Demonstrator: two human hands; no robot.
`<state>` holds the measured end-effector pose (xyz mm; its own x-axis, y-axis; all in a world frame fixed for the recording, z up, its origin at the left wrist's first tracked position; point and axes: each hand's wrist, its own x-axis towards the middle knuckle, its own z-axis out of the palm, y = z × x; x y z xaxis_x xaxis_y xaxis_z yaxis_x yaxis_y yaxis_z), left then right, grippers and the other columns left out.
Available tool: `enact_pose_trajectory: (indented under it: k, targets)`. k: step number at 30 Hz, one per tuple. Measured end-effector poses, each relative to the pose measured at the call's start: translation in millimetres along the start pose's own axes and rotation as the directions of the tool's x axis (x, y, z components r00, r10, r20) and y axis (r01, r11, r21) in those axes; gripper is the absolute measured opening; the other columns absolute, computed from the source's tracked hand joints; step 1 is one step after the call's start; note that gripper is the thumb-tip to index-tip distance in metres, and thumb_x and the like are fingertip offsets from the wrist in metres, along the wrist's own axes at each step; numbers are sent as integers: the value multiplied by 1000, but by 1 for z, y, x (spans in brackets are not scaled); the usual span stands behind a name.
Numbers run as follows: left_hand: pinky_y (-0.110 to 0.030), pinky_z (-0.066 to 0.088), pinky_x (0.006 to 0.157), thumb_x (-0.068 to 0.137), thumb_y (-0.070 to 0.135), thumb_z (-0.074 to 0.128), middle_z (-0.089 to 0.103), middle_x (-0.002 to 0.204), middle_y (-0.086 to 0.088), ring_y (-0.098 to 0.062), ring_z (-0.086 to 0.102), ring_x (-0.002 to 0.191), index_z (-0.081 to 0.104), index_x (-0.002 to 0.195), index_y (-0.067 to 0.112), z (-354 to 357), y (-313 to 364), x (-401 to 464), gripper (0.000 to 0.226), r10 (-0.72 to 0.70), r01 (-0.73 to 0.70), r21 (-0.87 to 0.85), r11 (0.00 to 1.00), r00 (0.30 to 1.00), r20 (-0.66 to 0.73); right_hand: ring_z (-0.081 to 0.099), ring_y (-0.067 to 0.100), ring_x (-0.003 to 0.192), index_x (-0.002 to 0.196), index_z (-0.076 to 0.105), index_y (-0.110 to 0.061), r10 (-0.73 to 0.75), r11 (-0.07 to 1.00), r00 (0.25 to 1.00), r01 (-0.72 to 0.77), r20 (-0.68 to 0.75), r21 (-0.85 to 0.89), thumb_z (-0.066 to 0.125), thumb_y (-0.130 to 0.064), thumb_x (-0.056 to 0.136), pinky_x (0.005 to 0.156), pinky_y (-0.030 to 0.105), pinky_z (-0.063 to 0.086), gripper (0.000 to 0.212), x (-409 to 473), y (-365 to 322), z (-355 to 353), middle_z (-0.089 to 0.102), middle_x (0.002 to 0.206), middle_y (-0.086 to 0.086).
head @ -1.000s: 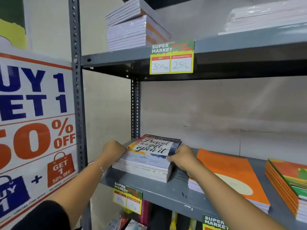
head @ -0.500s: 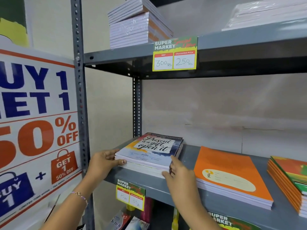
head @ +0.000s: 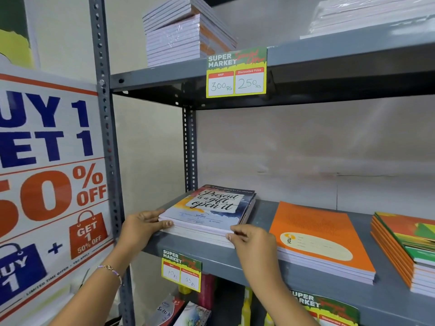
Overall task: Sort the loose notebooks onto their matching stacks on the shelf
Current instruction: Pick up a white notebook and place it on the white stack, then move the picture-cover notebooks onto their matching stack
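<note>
A stack of notebooks with the cover "Present is a gift, open it" (head: 211,208) lies at the left end of the grey middle shelf (head: 259,262). My left hand (head: 143,225) presses its fingers against the stack's front left corner. My right hand (head: 251,241) has its fingertips on the stack's front right corner. Both hands touch the stack's edges and neither lifts anything. To the right lies a stack of orange notebooks (head: 322,241), and further right an orange-and-green stack (head: 404,245), cut off by the frame edge.
The upper shelf (head: 329,55) carries shrink-wrapped notebook packs (head: 181,36) and a yellow price tag (head: 236,74). A grey perforated upright (head: 106,137) stands left of the shelf beside a large sale poster (head: 47,172). Another price tag (head: 181,270) hangs below the stack. Items fill the lower shelf.
Both hands have slid from the stack's sides toward its front corners, the right hand from the right edge down to the front right corner. The stack stays in its place.
</note>
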<state>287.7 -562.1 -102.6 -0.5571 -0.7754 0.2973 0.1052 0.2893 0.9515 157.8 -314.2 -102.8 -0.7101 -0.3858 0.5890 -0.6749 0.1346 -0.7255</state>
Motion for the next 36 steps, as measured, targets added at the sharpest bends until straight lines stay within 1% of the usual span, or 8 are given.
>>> enact_pose_trajectory:
  k: [8,14,18,20,23,25,30,36]
  targets:
    - [-25,56,73,48,22,87,80,84,3,-12,74,79,76,100,13,0,7,-1,54,-29,29,31,999,999,-13,70,11,82,101,77,-12,-21,997,1000,22,7,-76,76,-21,82,74,16,53,21,0,-2,-1,78,96,-1]
    - [-11,54,53,51,21,84,79,76,9,-3,74,67,76,94,15,2,8,-4,44,-18,18,23,1000,999,-33,60,4,70,88,78,-15,-30,994,999,32,17,-101,74,-23,84,56,2,34,10,-1,-3,-5,76,85,-3]
    - [-10,53,51,59,26,82,79,84,7,-3,73,66,77,92,23,5,13,-14,33,-21,23,52,998,999,-34,64,9,81,99,76,-12,-19,997,999,22,32,-74,72,-21,86,68,11,45,16,-3,-6,-11,76,95,1]
    - [-17,57,58,74,28,79,76,100,0,-10,72,79,74,106,19,12,15,-21,34,-21,27,37,999,988,-154,67,15,88,103,74,-10,-27,997,996,33,80,-68,68,-19,89,77,23,52,17,-6,-10,-17,75,98,4]
    - [-35,48,99,88,37,63,65,126,-11,-22,61,114,62,126,9,45,24,-40,48,79,-73,31,997,881,-467,63,15,87,109,69,-16,-113,993,989,112,92,21,64,-24,90,77,24,49,21,-23,-9,-46,70,95,-1]
    - [-28,40,103,93,35,55,62,132,-10,-15,56,118,59,129,7,87,45,-62,46,160,-223,-51,974,823,-544,64,6,99,127,60,-25,-144,986,989,141,33,88,60,-37,90,87,22,51,38,-39,0,-86,69,110,-12]
    - [-28,53,94,100,21,46,70,116,-6,-17,66,107,62,122,3,221,121,-124,32,225,-322,-502,803,943,-245,70,-1,83,108,73,-25,-124,983,953,157,-278,99,66,-31,89,77,24,57,21,-51,42,-227,74,92,-21]
    - [-28,60,66,98,16,44,74,88,-11,-24,71,69,62,95,8,394,194,-218,21,40,243,-690,681,929,367,70,9,73,88,76,-17,-3,972,901,-100,-433,-214,66,-18,90,68,20,52,11,-53,102,-422,75,78,-5]
